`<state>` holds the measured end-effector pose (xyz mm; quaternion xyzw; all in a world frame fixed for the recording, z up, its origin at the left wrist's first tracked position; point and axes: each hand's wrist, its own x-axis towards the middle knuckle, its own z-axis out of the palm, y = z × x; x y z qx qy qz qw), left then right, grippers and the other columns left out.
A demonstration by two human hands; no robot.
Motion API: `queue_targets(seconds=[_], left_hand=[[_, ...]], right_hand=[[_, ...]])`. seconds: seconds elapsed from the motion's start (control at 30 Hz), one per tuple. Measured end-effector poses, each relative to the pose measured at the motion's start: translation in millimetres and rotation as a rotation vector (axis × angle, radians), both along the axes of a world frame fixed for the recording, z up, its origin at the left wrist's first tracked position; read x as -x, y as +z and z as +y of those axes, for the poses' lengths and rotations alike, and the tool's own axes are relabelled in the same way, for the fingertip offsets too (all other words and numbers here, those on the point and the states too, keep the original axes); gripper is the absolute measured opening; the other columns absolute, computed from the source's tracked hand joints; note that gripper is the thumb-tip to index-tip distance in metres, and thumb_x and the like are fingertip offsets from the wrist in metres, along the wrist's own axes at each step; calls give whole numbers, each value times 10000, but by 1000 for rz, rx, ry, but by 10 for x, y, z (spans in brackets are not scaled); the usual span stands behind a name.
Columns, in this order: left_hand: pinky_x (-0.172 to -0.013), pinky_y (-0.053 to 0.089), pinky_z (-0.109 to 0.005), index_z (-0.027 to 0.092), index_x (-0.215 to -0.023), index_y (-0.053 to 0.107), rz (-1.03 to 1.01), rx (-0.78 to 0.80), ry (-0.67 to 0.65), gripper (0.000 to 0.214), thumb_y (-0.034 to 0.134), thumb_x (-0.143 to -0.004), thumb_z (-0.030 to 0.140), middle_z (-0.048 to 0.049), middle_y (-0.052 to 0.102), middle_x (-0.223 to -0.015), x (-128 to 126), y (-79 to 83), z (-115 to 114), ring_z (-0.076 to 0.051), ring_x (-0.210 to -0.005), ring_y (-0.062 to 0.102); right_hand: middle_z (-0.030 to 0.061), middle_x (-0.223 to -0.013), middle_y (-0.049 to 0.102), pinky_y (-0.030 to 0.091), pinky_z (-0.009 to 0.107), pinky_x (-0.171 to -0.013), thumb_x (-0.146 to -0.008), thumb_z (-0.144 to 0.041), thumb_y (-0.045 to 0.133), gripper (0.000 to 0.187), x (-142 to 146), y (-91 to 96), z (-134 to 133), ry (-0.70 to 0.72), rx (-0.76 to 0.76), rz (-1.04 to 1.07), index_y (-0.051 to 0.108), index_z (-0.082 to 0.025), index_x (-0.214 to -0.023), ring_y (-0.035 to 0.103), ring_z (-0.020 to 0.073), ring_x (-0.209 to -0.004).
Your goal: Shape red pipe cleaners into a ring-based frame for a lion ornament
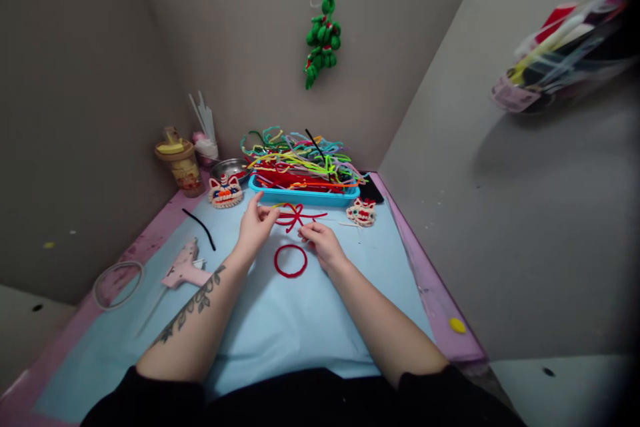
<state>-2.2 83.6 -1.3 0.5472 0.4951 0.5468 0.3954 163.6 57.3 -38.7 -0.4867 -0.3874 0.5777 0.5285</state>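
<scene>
A red pipe cleaner bow (297, 215), with loops and loose ends, is held just above the blue table cover (300, 320). My left hand (256, 223) pinches its left side between thumb and fingers, the index finger raised. At its lower right, my right hand (323, 243) has its fingertips closed on what looks like one of the bow's ends. Below the bow, a red pipe cleaner ring (291, 275) lies flat on the cover. Part of a yellow pipe cleaner (284, 205) shows behind the bow.
Behind my hands stands a blue tray (305, 196) heaped with coloured pipe cleaners. Fuzzy lion-head pieces (226, 192) lie to either side. At left are a pink glue gun (185, 267), a black pipe cleaner (199, 228), a coiled cable (118, 285) and a cup (181, 163).
</scene>
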Motion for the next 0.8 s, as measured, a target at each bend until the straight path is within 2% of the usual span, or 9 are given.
queue_targets(seconds=[0.07,0.17,0.27,0.4,0.57,0.8], left_hand=[[-678,455,-262,110,-1318,448,75,-24,-11,649,651,-748,347,-32,672,-755,-43,2,-53,-150,-689,609],[-691,460,-273,136,-1279,508,154,-48,-39,574,640,-758,334,-61,698,-841,-121,9,-138,-166,-743,623],[-711,459,-271,140,-1260,534,101,-24,-51,574,664,-735,329,-60,700,-855,-182,1,-178,-170,-777,631],[-679,454,-261,111,-1301,484,-91,111,-90,706,717,-682,357,-12,668,-708,-231,-48,-170,-150,-678,615],[-639,443,-237,112,-1385,347,-306,214,-26,943,800,-591,346,14,646,-656,-274,-107,-157,-124,-618,598],[-577,424,-225,80,-1399,308,-355,282,30,1009,820,-548,256,31,631,-614,-277,-74,-140,-115,-562,574]], right_hand=[[18,-673,656,279,220,-486,-600,-372,729,229,3,-27,11,-42,-6,15,661,-170,-683,495,107,-556],[17,-666,652,284,229,-495,-601,-383,729,233,17,-53,15,-63,-48,15,668,-172,-677,489,111,-561],[11,-651,648,311,241,-522,-608,-378,725,218,39,-54,9,-69,-78,2,675,-176,-675,494,118,-572],[-1,-632,635,358,255,-567,-610,-365,724,202,70,-35,-6,-48,-93,3,671,-178,-663,500,120,-580],[-5,-639,639,392,266,-625,-622,-348,725,182,92,-55,-12,-28,-124,-2,679,-176,-661,513,124,-606],[-15,-608,629,392,269,-619,-628,-347,732,175,111,-115,-13,39,-137,-5,674,-183,-645,512,126,-588]])
